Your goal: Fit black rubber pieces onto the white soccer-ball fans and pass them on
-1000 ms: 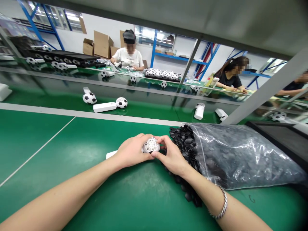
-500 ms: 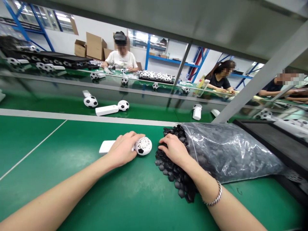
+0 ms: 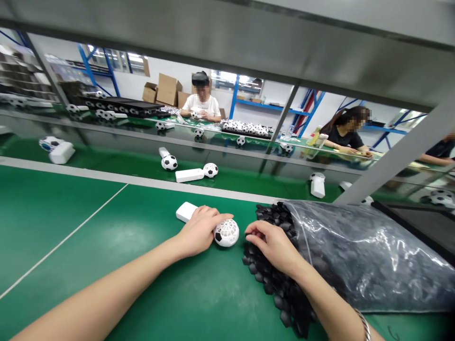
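Note:
My left hand (image 3: 202, 229) is wrapped over the neck of a white handheld fan with a football-patterned head (image 3: 226, 232). The fan lies on the green tabletop, its white handle (image 3: 186, 211) sticking out to the left behind the fingers. The head shows an open lattice grille and a black patch. To the right of it, my right hand (image 3: 272, 241) is in a pinch, with a small dark bit, apparently a black pentagon piece (image 3: 248, 233), at the fingertips. Beneath that hand, many black pentagon pieces (image 3: 280, 289) spill from a clear plastic bag (image 3: 369, 255).
Beyond the table's pale edge strip (image 3: 106, 177), more football fans lie on a green belt, among them one fan (image 3: 190, 175) and another fan (image 3: 317, 184). A slanted metal post (image 3: 387, 151) rises at right, beside a black tray (image 3: 419, 227). Co-workers sit across the line.
The view has swung left, so things sit further right in it. My right hand's fingers have closed from a loose spread into a pinch and lifted slightly. My left hand keeps its hold on the fan.

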{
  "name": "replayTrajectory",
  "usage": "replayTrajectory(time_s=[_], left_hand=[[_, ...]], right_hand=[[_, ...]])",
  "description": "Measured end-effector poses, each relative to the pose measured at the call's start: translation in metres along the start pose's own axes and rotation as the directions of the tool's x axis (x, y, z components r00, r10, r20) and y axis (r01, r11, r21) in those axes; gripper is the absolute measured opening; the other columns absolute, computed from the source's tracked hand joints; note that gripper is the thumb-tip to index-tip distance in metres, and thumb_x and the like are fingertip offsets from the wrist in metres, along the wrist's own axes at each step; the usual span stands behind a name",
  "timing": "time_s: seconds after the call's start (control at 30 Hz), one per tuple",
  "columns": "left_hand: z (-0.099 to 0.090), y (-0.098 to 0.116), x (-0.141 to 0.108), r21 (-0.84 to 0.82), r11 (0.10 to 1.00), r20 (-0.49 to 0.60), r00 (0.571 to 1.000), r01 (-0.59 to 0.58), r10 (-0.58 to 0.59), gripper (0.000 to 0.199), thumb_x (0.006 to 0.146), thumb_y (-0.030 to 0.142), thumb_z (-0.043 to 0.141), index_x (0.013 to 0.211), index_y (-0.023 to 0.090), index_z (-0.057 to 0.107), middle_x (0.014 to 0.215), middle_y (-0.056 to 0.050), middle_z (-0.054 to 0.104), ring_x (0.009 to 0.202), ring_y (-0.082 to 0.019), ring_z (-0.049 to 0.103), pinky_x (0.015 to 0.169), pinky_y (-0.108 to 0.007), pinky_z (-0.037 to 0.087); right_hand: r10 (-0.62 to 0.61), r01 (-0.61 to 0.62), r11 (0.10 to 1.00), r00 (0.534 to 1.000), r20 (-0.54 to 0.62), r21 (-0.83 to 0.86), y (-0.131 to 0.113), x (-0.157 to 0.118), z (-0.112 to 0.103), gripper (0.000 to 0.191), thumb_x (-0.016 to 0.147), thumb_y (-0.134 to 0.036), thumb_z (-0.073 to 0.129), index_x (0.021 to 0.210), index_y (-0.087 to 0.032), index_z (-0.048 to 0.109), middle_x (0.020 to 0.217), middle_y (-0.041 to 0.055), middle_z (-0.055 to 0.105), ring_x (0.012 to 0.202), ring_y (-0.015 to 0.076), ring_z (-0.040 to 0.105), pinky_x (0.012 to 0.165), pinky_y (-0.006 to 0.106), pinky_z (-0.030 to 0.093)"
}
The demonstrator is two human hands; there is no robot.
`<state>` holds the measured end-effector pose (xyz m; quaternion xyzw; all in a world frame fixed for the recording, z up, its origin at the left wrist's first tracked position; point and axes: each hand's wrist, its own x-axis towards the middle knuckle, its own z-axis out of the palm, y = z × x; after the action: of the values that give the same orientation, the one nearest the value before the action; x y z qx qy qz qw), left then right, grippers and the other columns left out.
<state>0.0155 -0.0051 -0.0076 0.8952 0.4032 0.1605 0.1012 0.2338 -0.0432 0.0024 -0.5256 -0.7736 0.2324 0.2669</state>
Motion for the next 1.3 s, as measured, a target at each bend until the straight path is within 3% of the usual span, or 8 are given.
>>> replayTrajectory(time_s=[0.37, 0.43, 0.53, 0.67, 0.93, 1.03, 1.2, 1.3], left_hand=[[-0.004, 0.002, -0.001, -0.060, 0.998, 0.051, 0.999, -0.002, 0.005, 0.060, 0.066, 0.005, 0.044, 0.121, 0.032, 0.044, 0.104, -0.001, 0.057, 0.102, -0.023, 0.044, 0.098, -0.045, 0.025], [-0.007, 0.003, -0.002, -0.090, 0.996, 0.091, 0.996, -0.006, 0.014, 0.062, 0.064, 0.015, 0.054, 0.122, 0.031, 0.041, 0.106, -0.001, 0.056, 0.106, -0.024, 0.043, 0.102, -0.050, 0.018], [-0.007, 0.006, -0.002, -0.115, 0.993, 0.107, 0.994, 0.024, -0.011, 0.073, 0.057, 0.044, 0.067, 0.123, 0.028, 0.041, 0.110, -0.005, 0.053, 0.110, -0.028, 0.041, 0.103, -0.055, 0.011], [-0.003, 0.011, -0.002, -0.115, 0.990, 0.085, 0.994, 0.081, -0.072, 0.078, 0.055, 0.068, 0.058, 0.119, 0.026, 0.046, 0.109, -0.007, 0.054, 0.111, -0.030, 0.040, 0.102, -0.057, 0.009], [0.000, 0.015, -0.001, -0.123, 0.988, 0.046, 0.995, 0.099, -0.094, 0.066, 0.060, 0.060, 0.060, 0.115, 0.026, 0.050, 0.109, -0.005, 0.056, 0.110, -0.028, 0.042, 0.102, -0.056, 0.011], [0.000, 0.017, -0.001, -0.147, 0.982, 0.026, 0.993, 0.122, -0.119, 0.063, 0.059, 0.055, 0.063, 0.113, 0.025, 0.051, 0.108, -0.004, 0.057, 0.108, -0.027, 0.044, 0.103, -0.055, 0.011], [0.002, 0.020, -0.001, -0.178, 0.975, -0.004, 0.991, 0.133, -0.136, 0.055, 0.060, 0.048, 0.065, 0.109, 0.024, 0.054, 0.104, -0.003, 0.058, 0.104, -0.026, 0.046, 0.103, -0.051, 0.015], [0.003, 0.021, -0.001, -0.190, 0.974, -0.022, 0.992, 0.121, -0.128, 0.054, 0.060, 0.047, 0.065, 0.107, 0.023, 0.055, 0.102, -0.003, 0.058, 0.102, -0.026, 0.047, 0.103, -0.050, 0.017]], right_hand=[[-0.140, 0.143, 0.986, 0.989, -0.036, 0.091, -0.014, -0.007, 0.006, 0.005, 0.082, -0.020, 0.052, 0.081, -0.021, 0.057, 0.078, -0.0010, 0.060, 0.072, 0.0120, 0.054, 0.067, 0.024, 0.041], [-0.190, 0.192, 0.976, 0.981, -0.028, 0.106, -0.014, -0.007, 0.008, 0.007, 0.082, -0.017, 0.053, 0.083, -0.021, 0.058, 0.082, 0.0002, 0.059, 0.077, 0.0123, 0.054, 0.072, 0.024, 0.042], [-0.224, 0.226, 0.964, 0.974, -0.031, 0.141, -0.014, -0.006, 0.011, 0.009, 0.080, -0.015, 0.054, 0.083, -0.020, 0.061, 0.085, 0.0018, 0.057, 0.083, 0.0129, 0.054, 0.078, 0.026, 0.042], [-0.196, 0.198, 0.960, 0.980, -0.029, 0.199, -0.014, -0.002, 0.013, 0.007, 0.077, -0.015, 0.058, 0.079, -0.020, 0.063, 0.086, 0.0019, 0.054, 0.086, 0.0132, 0.053, 0.082, 0.027, 0.041], [-0.128, 0.135, 0.963, 0.991, -0.044, 0.232, -0.010, 0.002, 0.021, 0.006, 0.073, -0.019, 0.062, 0.071, -0.019, 0.056, 0.086, 0.0015, 0.051, 0.088, 0.0140, 0.052, 0.081, 0.029, 0.041], [-0.064, 0.075, 0.967, 0.997, -0.053, 0.245, -0.007, 0.003, 0.023, 0.014, 0.070, -0.022, 0.064, 0.077, -0.020, 0.052, 0.101, 0.0037, 0.052, 0.098, 0.0167, 0.050, 0.079, 0.030, 0.043], [0.001, -0.046, 0.889, 0.995, 0.097, 0.456, -0.005, 0.005, 0.026, 0.024, 0.073, -0.023, 0.059, 0.090, -0.020, 0.043, 0.101, 0.0034, 0.053, 0.092, 0.0150, 0.054, 0.070, 0.027, 0.047], [0.009, -0.058, 0.879, 0.994, 0.105, 0.473, -0.004, 0.006, 0.027, 0.024, 0.072, -0.024, 0.060, 0.088, -0.020, 0.043, 0.097, 0.0022, 0.053, 0.092, 0.0152, 0.054, 0.068, 0.026, 0.048]])
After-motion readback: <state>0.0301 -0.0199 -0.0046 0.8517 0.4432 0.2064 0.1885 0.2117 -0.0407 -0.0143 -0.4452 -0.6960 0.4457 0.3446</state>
